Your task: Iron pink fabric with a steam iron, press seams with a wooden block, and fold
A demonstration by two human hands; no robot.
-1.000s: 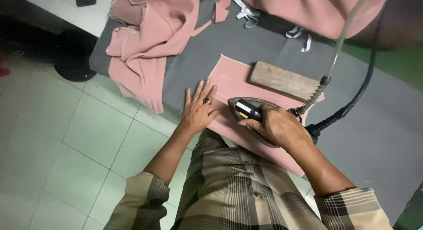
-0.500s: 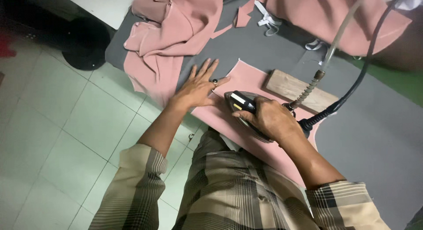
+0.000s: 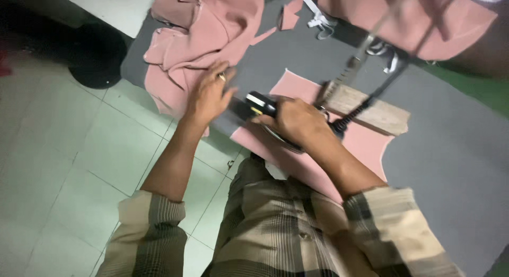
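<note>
Light's soft and even from above here, fairly dim, with a cool greenish cast on the floor tiles [image 3: 69, 165]. I'm getting motion blur: the hose and cable [image 3: 371, 70] smear into streaks and my left hand [image 3: 209, 94] is soft-edged. The top left corner falls into deep shadow. No glare anywhere. The plaid shirt [image 3: 275, 229] reads sharpest.

Both arms reach forward, hands side by side

The left hand [image 3: 209, 94] is stretched out with the palm down and the fingers loosely spread, a ring on one finger; its forearm is bare up to a rolled plaid sleeve. The right hand [image 3: 294, 120] sits just beside it, knuckles up and fingers curled tight in a closed grip, wrist bent slightly inward. The right forearm runs back to a plaid sleeve rolled near the elbow.
</note>
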